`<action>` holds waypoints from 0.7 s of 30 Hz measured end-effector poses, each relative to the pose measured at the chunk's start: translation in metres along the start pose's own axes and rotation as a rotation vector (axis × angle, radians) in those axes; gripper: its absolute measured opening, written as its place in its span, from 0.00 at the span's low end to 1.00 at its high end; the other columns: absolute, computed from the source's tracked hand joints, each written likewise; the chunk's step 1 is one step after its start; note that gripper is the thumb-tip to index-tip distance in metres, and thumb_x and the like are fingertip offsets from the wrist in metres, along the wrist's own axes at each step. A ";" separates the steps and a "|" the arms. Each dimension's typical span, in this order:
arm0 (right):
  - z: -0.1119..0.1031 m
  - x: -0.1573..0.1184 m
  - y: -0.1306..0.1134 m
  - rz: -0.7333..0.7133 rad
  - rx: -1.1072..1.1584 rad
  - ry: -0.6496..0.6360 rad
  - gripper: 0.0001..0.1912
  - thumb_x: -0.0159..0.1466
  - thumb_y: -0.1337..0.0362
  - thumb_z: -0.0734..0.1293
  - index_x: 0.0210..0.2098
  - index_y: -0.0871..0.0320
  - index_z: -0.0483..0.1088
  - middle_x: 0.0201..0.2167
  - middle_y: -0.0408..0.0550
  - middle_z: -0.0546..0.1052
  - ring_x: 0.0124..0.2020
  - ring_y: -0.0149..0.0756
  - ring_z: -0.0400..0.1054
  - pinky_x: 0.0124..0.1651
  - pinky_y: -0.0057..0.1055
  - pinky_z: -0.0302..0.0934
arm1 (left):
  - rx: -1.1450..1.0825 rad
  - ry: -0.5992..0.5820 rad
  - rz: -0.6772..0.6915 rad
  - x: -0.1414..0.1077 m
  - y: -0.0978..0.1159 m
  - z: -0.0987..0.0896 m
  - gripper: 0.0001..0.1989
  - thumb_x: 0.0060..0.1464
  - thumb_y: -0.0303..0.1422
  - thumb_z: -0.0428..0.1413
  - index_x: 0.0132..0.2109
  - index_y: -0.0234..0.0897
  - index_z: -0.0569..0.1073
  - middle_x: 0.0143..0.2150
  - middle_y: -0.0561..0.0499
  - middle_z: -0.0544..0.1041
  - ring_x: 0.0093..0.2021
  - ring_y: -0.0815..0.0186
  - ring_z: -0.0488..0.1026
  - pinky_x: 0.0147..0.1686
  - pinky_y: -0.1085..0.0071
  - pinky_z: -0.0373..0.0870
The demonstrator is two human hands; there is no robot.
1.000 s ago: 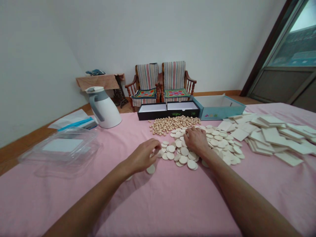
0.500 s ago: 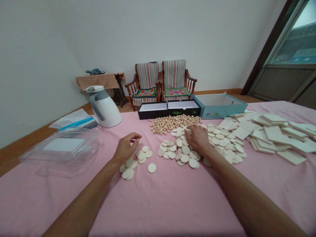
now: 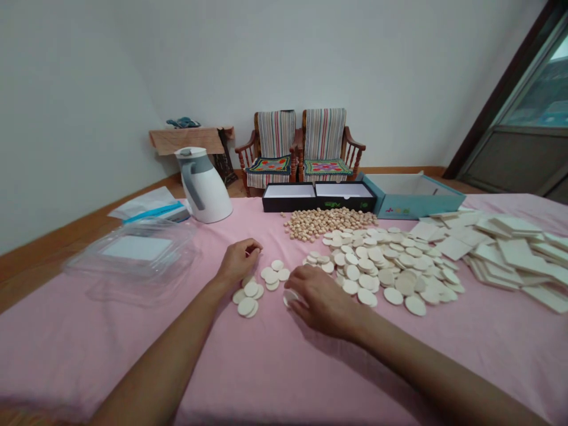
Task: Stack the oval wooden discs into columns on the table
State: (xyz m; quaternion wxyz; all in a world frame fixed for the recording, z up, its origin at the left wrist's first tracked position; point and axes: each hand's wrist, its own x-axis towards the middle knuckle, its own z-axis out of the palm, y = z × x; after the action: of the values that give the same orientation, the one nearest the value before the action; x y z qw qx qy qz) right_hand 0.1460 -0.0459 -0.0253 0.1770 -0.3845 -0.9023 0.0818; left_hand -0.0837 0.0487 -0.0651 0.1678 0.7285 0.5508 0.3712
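My right hand [image 3: 320, 299] is low over the cloth, thumb and fingertips closing around the edges of a pale round wooden disc [image 3: 290, 297]. Left of it, my left hand [image 3: 239, 261] hovers with loosely curled fingers, a small gap before the thumb and no disc visible in it. Below that hand lies a small cluster of discs [image 3: 247, 306], partly hidden by the wrist. Between the hands sits another little group of discs [image 3: 273, 275]. A large heap of discs [image 3: 390, 260] spreads out to the right of my right hand.
Small wooden beads [image 3: 326, 222] are piled behind the discs, before a black box [image 3: 288, 205] and a light-blue box [image 3: 408, 208]. Square wooden tiles [image 3: 510, 248] heap up at right. A white-grey jug [image 3: 208, 192] and clear plastic container [image 3: 133, 260] stand left on the pink cloth [image 3: 266, 367].
My right hand has moved left from the big heap of discs to the single disc near my left hand. My left hand's fingers have curled in a little. The view has shifted slightly.
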 end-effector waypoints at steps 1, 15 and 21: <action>0.006 0.000 -0.009 0.001 -0.038 -0.035 0.05 0.59 0.66 0.64 0.35 0.60 0.70 0.35 0.51 0.72 0.38 0.38 0.63 0.39 0.32 0.55 | -0.003 0.005 -0.007 0.000 -0.001 0.001 0.09 0.49 0.33 0.52 0.33 0.36 0.75 0.29 0.52 0.78 0.27 0.68 0.72 0.28 0.74 0.66; 0.000 -0.005 0.038 0.251 0.093 0.242 0.10 0.60 0.75 0.60 0.36 0.61 0.72 0.34 0.51 0.71 0.39 0.36 0.63 0.42 0.30 0.56 | -0.048 -0.011 -0.030 0.002 -0.021 0.015 0.09 0.49 0.33 0.51 0.34 0.36 0.75 0.30 0.51 0.78 0.30 0.66 0.74 0.30 0.73 0.67; 0.002 -0.011 0.009 -0.017 0.086 -0.041 0.06 0.61 0.68 0.63 0.36 0.58 0.71 0.34 0.48 0.72 0.38 0.35 0.63 0.42 0.30 0.55 | -0.048 -0.027 -0.022 0.000 -0.019 0.013 0.09 0.49 0.33 0.51 0.34 0.36 0.75 0.30 0.52 0.78 0.30 0.66 0.73 0.31 0.72 0.68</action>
State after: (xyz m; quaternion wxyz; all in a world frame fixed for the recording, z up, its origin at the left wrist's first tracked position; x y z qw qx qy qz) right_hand 0.1578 -0.0479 -0.0326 0.1754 -0.3670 -0.9047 0.1269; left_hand -0.0867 0.0576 -0.0861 0.1967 0.7232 0.5475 0.3723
